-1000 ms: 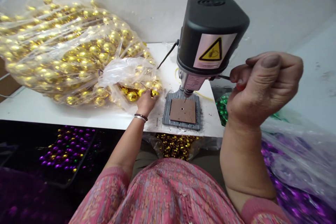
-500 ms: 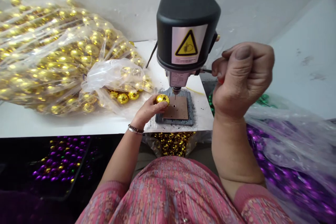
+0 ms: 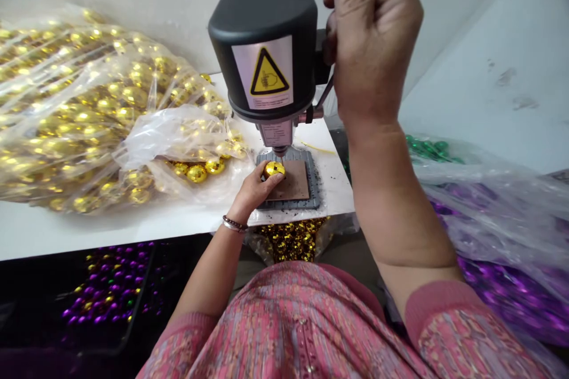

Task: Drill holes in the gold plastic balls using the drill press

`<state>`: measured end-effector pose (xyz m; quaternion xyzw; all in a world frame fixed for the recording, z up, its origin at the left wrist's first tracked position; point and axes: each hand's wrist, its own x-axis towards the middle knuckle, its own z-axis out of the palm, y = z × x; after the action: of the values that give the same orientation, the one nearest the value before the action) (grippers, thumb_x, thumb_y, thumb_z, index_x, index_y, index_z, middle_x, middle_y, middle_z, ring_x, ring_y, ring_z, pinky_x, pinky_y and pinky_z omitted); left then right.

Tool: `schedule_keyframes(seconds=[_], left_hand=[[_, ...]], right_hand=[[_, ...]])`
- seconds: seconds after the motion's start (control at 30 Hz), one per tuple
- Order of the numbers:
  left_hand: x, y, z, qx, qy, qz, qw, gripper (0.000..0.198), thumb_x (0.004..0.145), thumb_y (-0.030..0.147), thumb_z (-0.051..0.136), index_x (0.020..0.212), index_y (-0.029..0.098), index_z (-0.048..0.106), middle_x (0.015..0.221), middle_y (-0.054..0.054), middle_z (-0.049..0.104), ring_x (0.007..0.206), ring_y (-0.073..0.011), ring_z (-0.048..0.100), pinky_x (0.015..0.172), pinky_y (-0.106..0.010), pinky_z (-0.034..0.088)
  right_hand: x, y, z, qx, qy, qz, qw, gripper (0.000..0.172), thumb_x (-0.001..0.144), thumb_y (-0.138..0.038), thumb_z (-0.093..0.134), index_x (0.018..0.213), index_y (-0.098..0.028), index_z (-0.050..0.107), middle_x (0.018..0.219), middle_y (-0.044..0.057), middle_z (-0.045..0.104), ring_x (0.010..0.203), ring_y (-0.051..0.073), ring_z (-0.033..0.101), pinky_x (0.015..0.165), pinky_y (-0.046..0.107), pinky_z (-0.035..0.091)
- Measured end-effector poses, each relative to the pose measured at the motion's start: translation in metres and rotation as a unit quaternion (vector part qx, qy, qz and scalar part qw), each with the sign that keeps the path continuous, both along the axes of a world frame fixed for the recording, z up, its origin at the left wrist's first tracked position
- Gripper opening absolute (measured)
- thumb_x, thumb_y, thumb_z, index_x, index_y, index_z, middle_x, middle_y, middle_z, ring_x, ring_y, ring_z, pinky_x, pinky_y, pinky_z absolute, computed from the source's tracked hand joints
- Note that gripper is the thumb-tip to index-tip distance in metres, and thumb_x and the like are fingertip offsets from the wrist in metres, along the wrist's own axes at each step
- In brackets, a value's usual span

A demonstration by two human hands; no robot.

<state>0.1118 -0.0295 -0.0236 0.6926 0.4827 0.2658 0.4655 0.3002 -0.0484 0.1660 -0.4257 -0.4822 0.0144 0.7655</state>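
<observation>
I have the gold ball [image 3: 274,170] over the left part of the brown pad [image 3: 296,182], with the drill bit [image 3: 281,160] at its one o'clock; from here I can't tell whether the bit touches the ball or the ball rests fully on the pad. What worries me is the smooth, round surface: if the bit meets it off its crown, I'd expect it to skate or the ball to spin. The fingertips sit so near the bit that a slip could catch them, and the dark specks [image 3: 327,185] might make the footing uneven.

At the ball's eight o'clock, I have the left hand [image 3: 254,190] closed in a pinch, thumb on the near side and fingers wrapping the far left. Out at one to two o'clock, the right hand [image 3: 376,35] is a fist around the upper end of the lever [image 3: 327,93], whose tip I can't see. The hands stand well apart. The motor housing [image 3: 267,23] looms at twelve, the clear bag [image 3: 153,133] of gold balls lies toward ten.
</observation>
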Motion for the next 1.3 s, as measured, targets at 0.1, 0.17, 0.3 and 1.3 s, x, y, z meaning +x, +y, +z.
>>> schedule_keyframes(seconds=[0.1, 0.17, 0.3, 1.3], left_hand=[[0.002, -0.001, 0.000, -0.008, 0.019, -0.014, 1.000, 0.059, 0.079, 0.044, 0.074, 0.133, 0.022, 0.066, 0.107, -0.007, 0.075, 0.096, -0.0230, 0.066, 0.086, -0.034, 0.053], [0.004, -0.001, 0.001, -0.003, 0.023, -0.014, 1.000, 0.060, 0.079, 0.042, 0.074, 0.135, 0.022, 0.064, 0.110, -0.007, 0.075, 0.098, -0.0228, 0.066, 0.087, -0.034, 0.053], [0.010, -0.004, 0.005, 0.005, 0.064, -0.010, 0.998, 0.067, 0.076, 0.038, 0.078, 0.139, 0.021, 0.062, 0.113, -0.006, 0.075, 0.098, -0.0214, 0.067, 0.089, -0.032, 0.052], [0.021, -0.010, 0.007, 0.032, 0.058, -0.059, 0.996, 0.057, 0.073, 0.026, 0.081, 0.129, 0.022, 0.068, 0.107, -0.006, 0.077, 0.098, -0.0247, 0.068, 0.087, -0.032, 0.052]], right_hand=[[0.006, 0.014, 0.007, -0.020, 0.020, 0.000, 1.000, 0.025, 0.096, -0.021, 0.048, 0.073, -0.017, 0.038, 0.062, -0.008, 0.042, 0.075, -0.001, 0.055, 0.081, 0.013, 0.051], [0.009, 0.017, 0.010, -0.063, 0.023, -0.021, 0.998, 0.025, 0.095, -0.022, 0.043, 0.071, -0.018, 0.038, 0.062, -0.009, 0.043, 0.074, -0.002, 0.057, 0.084, 0.015, 0.052], [0.010, 0.015, 0.012, -0.104, 0.002, -0.032, 0.994, 0.025, 0.094, -0.021, 0.033, 0.070, -0.020, 0.036, 0.062, -0.008, 0.038, 0.079, -0.004, 0.062, 0.087, 0.012, 0.052], [-0.022, -0.073, -0.076, -0.027, -0.064, -0.065, 0.995, 0.026, 0.096, -0.039, 0.052, 0.084, -0.020, 0.066, 0.057, -0.007, 0.047, 0.051, -0.001, 0.045, 0.056, 0.018, 0.039]])
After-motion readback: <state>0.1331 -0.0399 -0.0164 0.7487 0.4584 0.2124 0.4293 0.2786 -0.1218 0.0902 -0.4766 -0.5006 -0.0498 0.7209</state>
